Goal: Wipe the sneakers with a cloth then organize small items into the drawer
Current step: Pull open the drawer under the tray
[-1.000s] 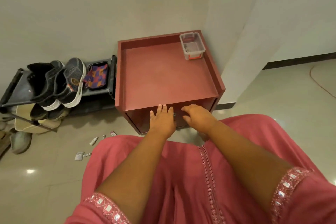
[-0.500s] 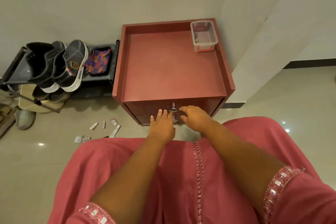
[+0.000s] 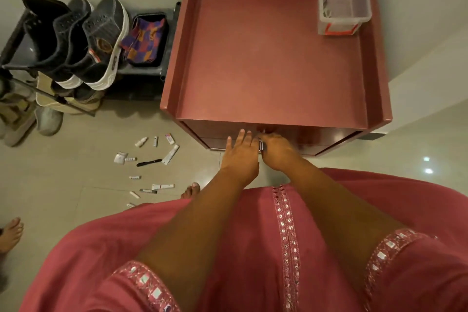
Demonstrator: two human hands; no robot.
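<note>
Both hands at the drawer front of the red cabinet (image 3: 273, 58).

Right hand (image 3: 277, 152): fingers curled round the metal handle (image 3: 261, 145). Left hand (image 3: 240, 157): fingers straight, flat against the drawer (image 3: 217, 138) (appears closed). Small items (image 3: 152, 159) scattered on the floor, left of cabinet. Sneakers (image 3: 101, 43) on the rack (image 3: 15, 40), cloth (image 3: 144, 42) beside them.

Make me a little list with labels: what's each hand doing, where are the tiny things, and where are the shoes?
left hand: fingers straight, flat against the drawer front
right hand: fingers curled at the metal drawer handle
drawer: looks closed
small tubes and packets: scattered on the floor left of the red cabinet
sneakers: on the shoe rack, toes up
checkered cloth: in a dark tray beside the sneakers
clear plastic bin: cabinet top, back right corner
</note>
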